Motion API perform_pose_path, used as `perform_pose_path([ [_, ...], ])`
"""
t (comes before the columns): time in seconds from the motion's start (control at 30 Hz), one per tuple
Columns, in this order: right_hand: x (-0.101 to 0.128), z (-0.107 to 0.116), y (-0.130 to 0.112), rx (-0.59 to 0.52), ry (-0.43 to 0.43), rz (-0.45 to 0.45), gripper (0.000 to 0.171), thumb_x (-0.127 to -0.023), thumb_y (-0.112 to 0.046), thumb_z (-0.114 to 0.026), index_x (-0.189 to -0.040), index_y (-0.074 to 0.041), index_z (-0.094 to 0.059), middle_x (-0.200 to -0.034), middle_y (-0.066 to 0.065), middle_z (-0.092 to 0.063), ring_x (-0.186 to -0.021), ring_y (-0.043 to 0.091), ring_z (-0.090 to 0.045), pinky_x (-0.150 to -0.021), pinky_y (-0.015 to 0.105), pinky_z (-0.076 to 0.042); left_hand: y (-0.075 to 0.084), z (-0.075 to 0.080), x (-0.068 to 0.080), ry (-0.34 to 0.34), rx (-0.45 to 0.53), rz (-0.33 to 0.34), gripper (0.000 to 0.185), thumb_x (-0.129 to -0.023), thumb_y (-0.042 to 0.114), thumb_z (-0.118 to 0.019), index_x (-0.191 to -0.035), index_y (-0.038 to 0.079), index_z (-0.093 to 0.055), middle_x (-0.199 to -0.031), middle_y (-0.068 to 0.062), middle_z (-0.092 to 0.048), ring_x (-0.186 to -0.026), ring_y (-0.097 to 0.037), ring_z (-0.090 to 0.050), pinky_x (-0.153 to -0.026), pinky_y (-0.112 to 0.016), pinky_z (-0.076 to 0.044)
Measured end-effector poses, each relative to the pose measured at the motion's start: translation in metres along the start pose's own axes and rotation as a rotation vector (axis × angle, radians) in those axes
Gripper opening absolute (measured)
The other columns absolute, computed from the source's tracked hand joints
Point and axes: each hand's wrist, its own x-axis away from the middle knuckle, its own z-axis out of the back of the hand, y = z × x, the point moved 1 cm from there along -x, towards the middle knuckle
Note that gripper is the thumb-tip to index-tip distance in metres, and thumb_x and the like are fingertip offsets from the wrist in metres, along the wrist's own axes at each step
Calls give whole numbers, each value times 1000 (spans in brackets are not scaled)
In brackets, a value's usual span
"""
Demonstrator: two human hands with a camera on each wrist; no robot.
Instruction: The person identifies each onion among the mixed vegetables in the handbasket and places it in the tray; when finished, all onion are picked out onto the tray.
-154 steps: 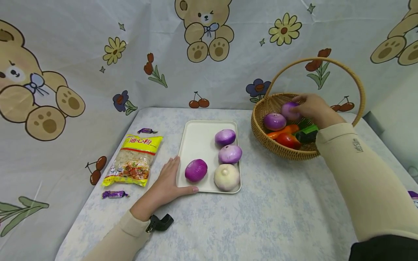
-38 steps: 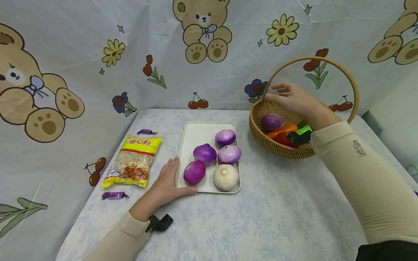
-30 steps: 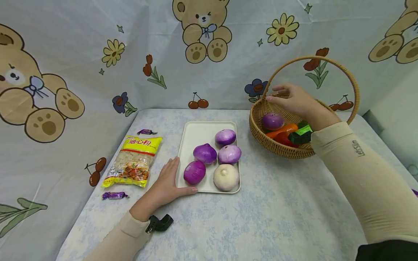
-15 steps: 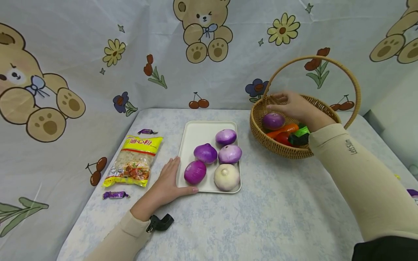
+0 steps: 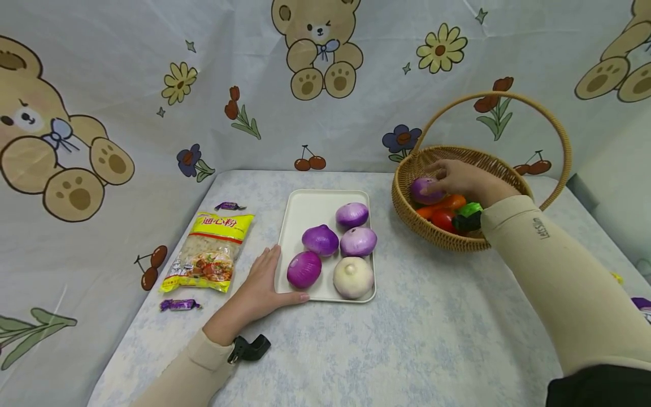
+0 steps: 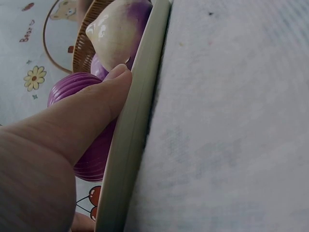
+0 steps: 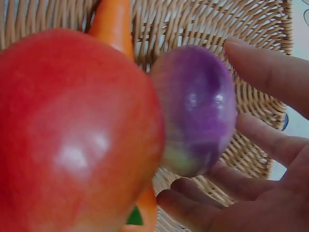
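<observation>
My left hand [image 5: 259,291] rests at the near left corner of the white tray [image 5: 310,209], fingers straight along its side. In the left wrist view the thumb [image 6: 104,99] lies against the tray's rim. Several purple onions [image 5: 304,269] and one whitish onion [image 5: 353,277] sit on the tray. My right hand [image 5: 465,180] is inside the wicker basket [image 5: 442,240], beside a purple onion [image 5: 424,191]. In the right wrist view its fingers spread loosely around that onion [image 7: 198,111], with a gap at the thumb. A red tomato-like vegetable [image 7: 77,135] fills the near left there.
Also in the basket are an orange carrot-like vegetable [image 5: 445,204] and a green vegetable [image 5: 470,209], partly hidden by the wrist camera. The basket's tall handle [image 5: 564,141] arches over the right hand. Left of the tray lie a yellow pasta bag [image 5: 208,251] and purple-wrapped candies [image 5: 179,304].
Since the oldest frame, a purple onion has gone from the basket to the tray. Lately my right hand has lowered from above the basket to the remaining purple onion. My left hand stays put.
</observation>
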Motion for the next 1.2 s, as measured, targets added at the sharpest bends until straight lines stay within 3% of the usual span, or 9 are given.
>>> perform_pose_path([
  [0.13, 1, -2, 3, -8, -19, -5, 82, -97, -32, -80, -159, -3, -35, -154, 32, -38, -135, 51, -40, -108, 68, -39, 0, 0, 0, 1, -2, -1, 141, -73, 69, -87, -167, -2, -11, -173, -19, -10, -158, -37, -1, -124, -59, -10],
  [0.47, 2, -2, 1, 82, 33, 46, 75, -95, -35, -83, -153, -5, -48, -152, 32, -43, -131, 51, -45, -106, 67, -42, 0, -1, 0, -3, -2, 7, 142, -72, 71, -87, -168, -1, -10, -173, -19, -10, -159, -36, -1, -124, -59, -9],
  [0.6, 2, 0, 1, 96, 47, 49, 80, -93, -41, -83, -154, -4, -47, -151, 33, -44, -131, 50, -45, -106, 67, -42, 0, -1, 0, -8, -1, 6, 142, -72, 71, -87, -168, 0, -10, -174, -18, -9, -159, -35, 0, -124, -59, -9],
  [0.87, 4, 5, -11, 62, 92, 85, 79, -93, -45, -82, -153, -5, -50, -146, 30, -51, -128, 44, -49, -105, 63, -44, 1, 0, 0, -6, -4, 0, 141, -73, 70, -87, -168, -1, -10, -173, -19, -10, -159, -36, -1, -124, -59, -9],
  [1.2, 9, 4, -34, -4, 111, 92, 84, -93, -54, -78, -157, -9, -47, -151, 25, -46, -132, 44, -45, -106, 64, -44, 1, 1, 0, -11, -1, 7, 141, -73, 70, -86, -168, -1, -10, -173, -19, -9, -159, -36, 0, -124, -59, -8],
])
